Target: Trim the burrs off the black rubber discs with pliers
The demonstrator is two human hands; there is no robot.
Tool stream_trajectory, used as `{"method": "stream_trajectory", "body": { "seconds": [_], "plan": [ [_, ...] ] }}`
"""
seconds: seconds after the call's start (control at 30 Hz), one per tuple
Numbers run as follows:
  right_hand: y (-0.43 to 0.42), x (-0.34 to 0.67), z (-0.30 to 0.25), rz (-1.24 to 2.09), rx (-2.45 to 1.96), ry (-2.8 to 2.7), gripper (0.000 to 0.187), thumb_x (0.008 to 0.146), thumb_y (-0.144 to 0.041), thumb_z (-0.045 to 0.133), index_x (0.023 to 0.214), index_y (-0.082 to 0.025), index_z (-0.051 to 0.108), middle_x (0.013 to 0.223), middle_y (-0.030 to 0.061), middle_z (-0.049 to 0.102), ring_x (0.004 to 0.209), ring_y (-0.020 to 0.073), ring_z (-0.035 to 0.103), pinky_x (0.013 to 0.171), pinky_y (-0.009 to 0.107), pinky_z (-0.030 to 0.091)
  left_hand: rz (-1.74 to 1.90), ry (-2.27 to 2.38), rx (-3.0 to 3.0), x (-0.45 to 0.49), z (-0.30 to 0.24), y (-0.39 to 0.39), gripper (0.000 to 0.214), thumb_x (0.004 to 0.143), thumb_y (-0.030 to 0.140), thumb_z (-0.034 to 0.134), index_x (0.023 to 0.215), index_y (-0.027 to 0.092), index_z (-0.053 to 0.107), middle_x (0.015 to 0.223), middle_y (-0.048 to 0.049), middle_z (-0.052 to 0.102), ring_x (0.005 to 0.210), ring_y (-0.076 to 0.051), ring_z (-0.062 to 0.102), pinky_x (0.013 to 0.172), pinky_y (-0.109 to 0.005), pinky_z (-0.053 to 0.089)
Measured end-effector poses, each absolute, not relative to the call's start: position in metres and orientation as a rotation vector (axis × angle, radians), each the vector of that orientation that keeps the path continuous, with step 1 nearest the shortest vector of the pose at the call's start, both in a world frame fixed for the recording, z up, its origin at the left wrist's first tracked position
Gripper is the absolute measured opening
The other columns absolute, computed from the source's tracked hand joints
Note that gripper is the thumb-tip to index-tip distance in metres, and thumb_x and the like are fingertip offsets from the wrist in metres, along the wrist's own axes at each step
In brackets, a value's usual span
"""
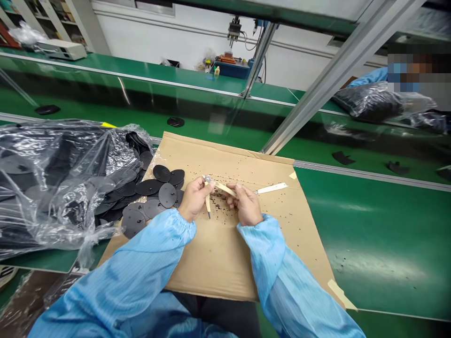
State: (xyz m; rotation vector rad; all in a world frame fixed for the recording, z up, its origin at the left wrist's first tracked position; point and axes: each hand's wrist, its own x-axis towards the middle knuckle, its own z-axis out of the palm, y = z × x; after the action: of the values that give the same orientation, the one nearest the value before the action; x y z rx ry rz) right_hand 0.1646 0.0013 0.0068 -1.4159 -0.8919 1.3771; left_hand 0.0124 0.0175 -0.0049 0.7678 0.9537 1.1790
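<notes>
Cardboard (218, 263) lies beneath a slim, beige, hand-held tool (225, 189).

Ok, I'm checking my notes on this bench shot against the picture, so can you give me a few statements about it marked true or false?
1. The left hand and the right hand are both over the cardboard sheet. True.
2. The black discs are piled at the sheet's right edge. False: they lie at its left edge, spilling from a clear plastic bag.
3. The left hand holds a slim pointed tool, tip down. True.
4. The right hand is empty. False: it pinches a tan strip.
5. The cardboard is spotless. False: black specks dot it.
</notes>
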Motion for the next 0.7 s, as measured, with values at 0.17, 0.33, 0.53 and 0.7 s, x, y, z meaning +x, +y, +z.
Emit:
{"method": "stream_trajectory", "body": {
  "seconds": [0.17, 0.33, 0.53, 0.7],
  "plan": [
    [0.005, 0.166, 0.011, 1.272, -1.369, -0.676, 0.079, 0.048, -0.068, 0.07, 0.096, -0.008, 0.055, 0.074, 0.0036, 0.051, 0.053, 0.0053, 0.047, 0.045, 0.018, 0.035, 1.256, 1.05, 0.7, 0.011, -0.006, 0.019, 0.033, 0.072, 0.037, 0.068, 0.087, 0.01, 0.055, 0.066, -0.0008, 0.052, 0.06, -0.008, 0.046, 0.052, -0.02, 0.031],
    [0.007, 0.166, 0.018, 1.362, -1.335, -0.577, 0.061, 0.045, -0.042, 0.073, 0.092, -0.01, 0.052, 0.066, 0.0003, 0.047, 0.05, 0.006, 0.045, 0.045, 0.018, 0.033, 1.255, 1.051, 0.7, 0.012, -0.005, 0.02, 0.032, 0.073, 0.035, 0.068, 0.087, 0.011, 0.055, 0.067, -0.001, 0.052, 0.062, -0.008, 0.046, 0.054, -0.019, 0.033],
    [0.006, 0.169, 0.012, 1.374, -1.339, -0.584, 0.055, 0.047, -0.035, 0.065, 0.094, -0.01, 0.051, 0.067, 0.0013, 0.05, 0.053, 0.0054, 0.046, 0.048, 0.018, 0.035, 1.272, 1.067, 0.675, 0.012, -0.003, 0.02, 0.036, 0.069, 0.037, 0.069, 0.087, 0.01, 0.053, 0.067, -0.0009, 0.052, 0.06, -0.007, 0.046, 0.049, -0.017, 0.03],
    [0.003, 0.167, 0.0, 1.059, -1.499, -0.932, 0.054, 0.058, -0.043, 0.064, 0.099, -0.008, 0.058, 0.084, 0.006, 0.057, 0.063, 0.0022, 0.047, 0.058, 0.016, 0.041, 1.308, 1.024, 0.67, 0.012, -0.003, 0.022, 0.041, 0.07, 0.042, 0.069, 0.09, 0.014, 0.047, 0.07, 0.0012, 0.053, 0.045, -0.004, 0.032, 0.041, -0.019, 0.027]
  ]
}}
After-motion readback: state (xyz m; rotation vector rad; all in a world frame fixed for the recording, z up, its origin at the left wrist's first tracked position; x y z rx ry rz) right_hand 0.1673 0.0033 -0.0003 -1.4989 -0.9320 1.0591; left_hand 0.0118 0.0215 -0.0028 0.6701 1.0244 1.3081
